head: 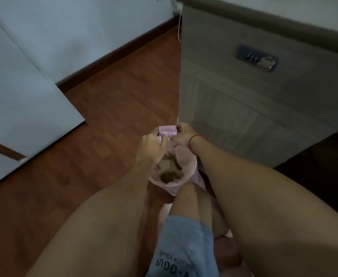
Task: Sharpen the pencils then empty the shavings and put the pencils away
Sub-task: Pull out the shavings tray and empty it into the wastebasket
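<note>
Over the bin, both hands hold a small pale pink sharpener box (167,130), a blurred, rectangular block. The left hand (152,145) curls its fingers round the box's left end, and the right hand (182,134), with a red string (194,142) at the wrist, pinches its right end. Just below stands the bin (188,160), lined in pink with brownish scraps (170,169) inside, on a wooden floor (114,100) beside a grey cabinet (244,108).
</note>
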Available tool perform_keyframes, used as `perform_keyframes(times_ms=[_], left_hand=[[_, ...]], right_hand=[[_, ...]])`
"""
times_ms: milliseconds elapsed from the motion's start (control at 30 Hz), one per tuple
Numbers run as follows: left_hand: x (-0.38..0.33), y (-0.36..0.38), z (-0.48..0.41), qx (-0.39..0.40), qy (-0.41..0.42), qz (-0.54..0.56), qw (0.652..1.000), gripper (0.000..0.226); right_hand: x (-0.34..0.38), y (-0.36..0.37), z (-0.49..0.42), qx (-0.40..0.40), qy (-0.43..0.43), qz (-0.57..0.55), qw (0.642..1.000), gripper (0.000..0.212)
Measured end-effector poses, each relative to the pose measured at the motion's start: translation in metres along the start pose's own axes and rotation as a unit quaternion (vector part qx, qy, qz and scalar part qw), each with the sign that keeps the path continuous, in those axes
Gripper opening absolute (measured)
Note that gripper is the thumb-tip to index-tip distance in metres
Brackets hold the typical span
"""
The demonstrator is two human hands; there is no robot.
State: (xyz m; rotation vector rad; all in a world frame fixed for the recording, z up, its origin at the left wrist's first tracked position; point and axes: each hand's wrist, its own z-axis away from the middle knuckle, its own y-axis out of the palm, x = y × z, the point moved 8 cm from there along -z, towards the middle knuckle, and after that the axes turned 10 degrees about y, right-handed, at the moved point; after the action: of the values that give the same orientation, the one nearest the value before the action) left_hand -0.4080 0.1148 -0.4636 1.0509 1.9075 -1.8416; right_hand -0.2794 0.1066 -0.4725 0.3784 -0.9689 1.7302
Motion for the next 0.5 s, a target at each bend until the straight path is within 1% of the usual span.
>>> perform_keyframes(times_ms=[100,167,333,400,500], left_hand=[[0.018,0.021,-0.002,0.026,-0.035,0.009,0.999,0.043],[0.028,0.034,-0.003,0.047,-0.054,0.009,0.997,0.037],[0.052,0.058,0.001,0.082,-0.104,0.001,0.991,0.032],[0.056,0.062,0.003,0.094,-0.119,0.009,0.988,0.032],[0.065,0.066,-0.001,0.110,-0.141,0.017,0.984,0.039]], right_hand=[[-0.019,0.010,-0.022,0.012,0.018,0.013,1.000,0.046],[-0.033,0.014,-0.034,0.021,0.039,0.015,0.999,0.045],[-0.056,0.030,-0.052,0.039,0.092,-0.034,0.994,0.048],[-0.060,0.037,-0.056,0.044,0.112,-0.054,0.991,0.050],[-0.064,0.045,-0.058,0.053,0.132,-0.062,0.988,0.053]])
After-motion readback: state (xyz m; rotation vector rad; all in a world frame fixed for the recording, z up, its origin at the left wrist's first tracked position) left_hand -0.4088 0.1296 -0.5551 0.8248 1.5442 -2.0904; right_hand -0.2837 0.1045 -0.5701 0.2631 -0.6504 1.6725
